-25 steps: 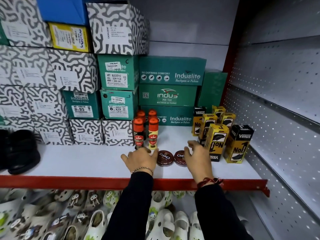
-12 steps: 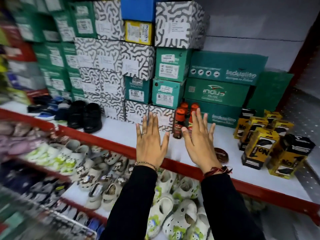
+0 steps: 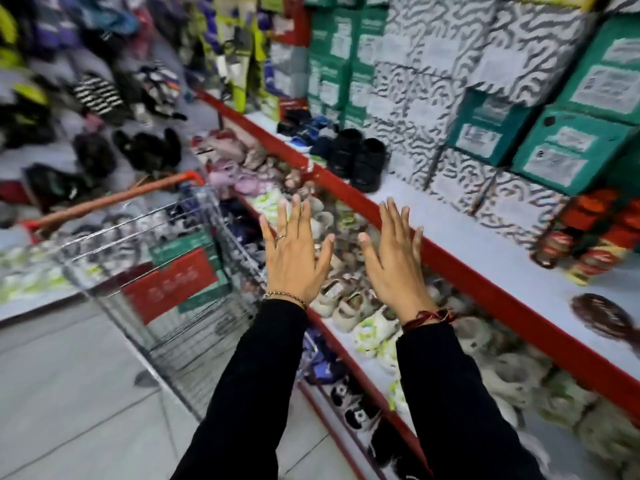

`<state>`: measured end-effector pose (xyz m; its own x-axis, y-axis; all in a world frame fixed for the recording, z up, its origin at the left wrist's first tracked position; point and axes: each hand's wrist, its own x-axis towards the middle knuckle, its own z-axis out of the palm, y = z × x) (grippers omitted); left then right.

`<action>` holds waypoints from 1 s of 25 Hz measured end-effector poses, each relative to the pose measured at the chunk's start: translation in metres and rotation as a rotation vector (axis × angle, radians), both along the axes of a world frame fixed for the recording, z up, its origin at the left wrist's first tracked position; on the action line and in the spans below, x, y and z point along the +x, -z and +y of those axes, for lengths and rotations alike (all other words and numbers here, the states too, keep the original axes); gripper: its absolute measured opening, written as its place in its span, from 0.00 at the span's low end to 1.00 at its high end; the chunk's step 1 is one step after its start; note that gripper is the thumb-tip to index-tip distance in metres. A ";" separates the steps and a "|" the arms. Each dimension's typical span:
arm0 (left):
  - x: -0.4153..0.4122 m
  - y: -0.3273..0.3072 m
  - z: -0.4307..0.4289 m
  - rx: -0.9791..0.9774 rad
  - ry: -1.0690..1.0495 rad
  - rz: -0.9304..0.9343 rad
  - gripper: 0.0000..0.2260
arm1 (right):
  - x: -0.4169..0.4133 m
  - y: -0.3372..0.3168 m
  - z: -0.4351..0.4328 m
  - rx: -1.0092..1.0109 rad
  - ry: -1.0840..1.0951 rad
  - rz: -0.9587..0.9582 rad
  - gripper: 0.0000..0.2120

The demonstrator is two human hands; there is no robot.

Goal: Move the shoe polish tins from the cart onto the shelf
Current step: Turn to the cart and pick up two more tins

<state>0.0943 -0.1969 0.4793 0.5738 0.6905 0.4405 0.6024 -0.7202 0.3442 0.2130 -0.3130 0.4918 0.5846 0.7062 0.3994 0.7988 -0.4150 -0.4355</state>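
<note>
One dark, blurred shoe polish tin (image 3: pixel 604 315) is lying flat on the white shelf (image 3: pixel 485 244), near its red front edge and well apart from both hands. Orange-capped polish bottles (image 3: pixel 588 233) are standing behind it, before stacked shoe boxes (image 3: pixel 485 98). Left hand (image 3: pixel 294 258) and right hand (image 3: pixel 394 261) are hovering side by side in front of the shelf edge, fingers spread wide, gripping nothing. To their left a wire cart (image 3: pixel 166 271) is holding red and green boxes (image 3: pixel 180 282).
</note>
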 end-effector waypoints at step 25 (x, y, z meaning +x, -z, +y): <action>-0.108 0.459 0.141 -1.311 -0.812 0.269 0.21 | -0.057 0.451 0.206 -1.021 0.051 0.690 0.28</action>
<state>-0.0132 -0.0559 0.0206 -0.1679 0.6479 -0.7430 0.8106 0.5196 0.2700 0.1555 -0.1074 0.0409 0.4902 0.4836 -0.7251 0.5033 -0.8363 -0.2176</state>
